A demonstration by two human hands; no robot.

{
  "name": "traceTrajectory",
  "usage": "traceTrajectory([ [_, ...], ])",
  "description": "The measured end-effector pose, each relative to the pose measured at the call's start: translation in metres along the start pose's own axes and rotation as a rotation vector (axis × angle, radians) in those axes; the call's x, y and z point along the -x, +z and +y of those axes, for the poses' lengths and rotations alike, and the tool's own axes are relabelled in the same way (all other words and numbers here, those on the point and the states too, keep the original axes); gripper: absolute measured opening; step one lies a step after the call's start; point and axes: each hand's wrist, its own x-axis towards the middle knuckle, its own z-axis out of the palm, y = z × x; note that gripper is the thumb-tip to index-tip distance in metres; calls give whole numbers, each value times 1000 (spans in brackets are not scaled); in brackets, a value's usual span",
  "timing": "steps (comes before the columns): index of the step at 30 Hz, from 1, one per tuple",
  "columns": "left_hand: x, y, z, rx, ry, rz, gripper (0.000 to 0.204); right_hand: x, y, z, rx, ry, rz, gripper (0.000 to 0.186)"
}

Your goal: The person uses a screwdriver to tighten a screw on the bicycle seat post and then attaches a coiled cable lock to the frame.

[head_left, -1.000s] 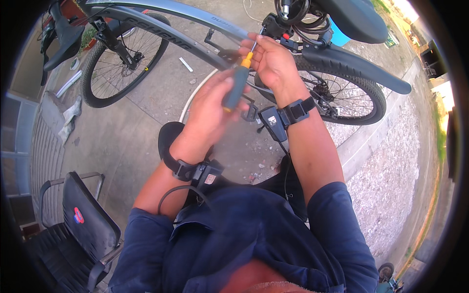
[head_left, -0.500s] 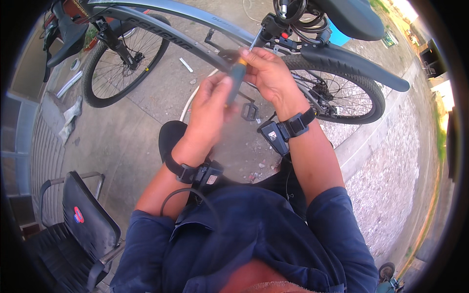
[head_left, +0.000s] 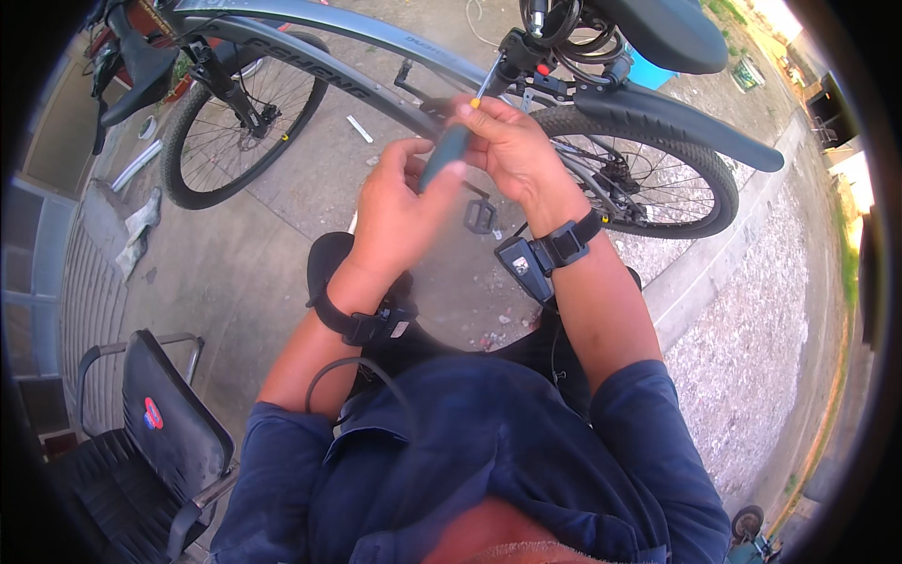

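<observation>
A screwdriver (head_left: 445,157) with a dark green handle, a yellow collar and a thin metal shaft points up and away from me. Its tip reaches the black clamp (head_left: 516,58) below the bicycle saddle (head_left: 672,36); the exact contact is too small to tell. My right hand (head_left: 515,148) pinches the screwdriver near the collar, where handle meets shaft. Around the handle's rear end, my left hand (head_left: 399,209) is loosely closed, its thumb along the near side and slightly blurred. The grey bicycle frame (head_left: 324,77) stretches to the left beyond my hands.
The rear wheel (head_left: 723,193) with its black mudguard (head_left: 676,122) stands right of my hands, the front wheel (head_left: 178,183) left. A pedal (head_left: 480,216) hangs just below them. Coiled cable (head_left: 601,42) sits under the saddle. A black chair (head_left: 174,414) stands at lower left.
My left hand has turned on the handle, its fingers looser and its thumb lower. The right hand stays at the collar, and the view has shifted slightly.
</observation>
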Motion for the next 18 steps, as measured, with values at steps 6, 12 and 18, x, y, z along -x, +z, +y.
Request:
traceTrajectory([
  [6, 3, -8, 5, 1184, -778, -371, 41, 5, -2, -4, -139, -5, -95, 32],
  [12, 12, 5, -4, -327, 44, -20, 41, 5, 4, -2, 12, 14, 24, 32],
  [18, 6, -3, -1, 1214, -747, -347, 42, 5, -7, -3, -92, -34, -92, 32],
])
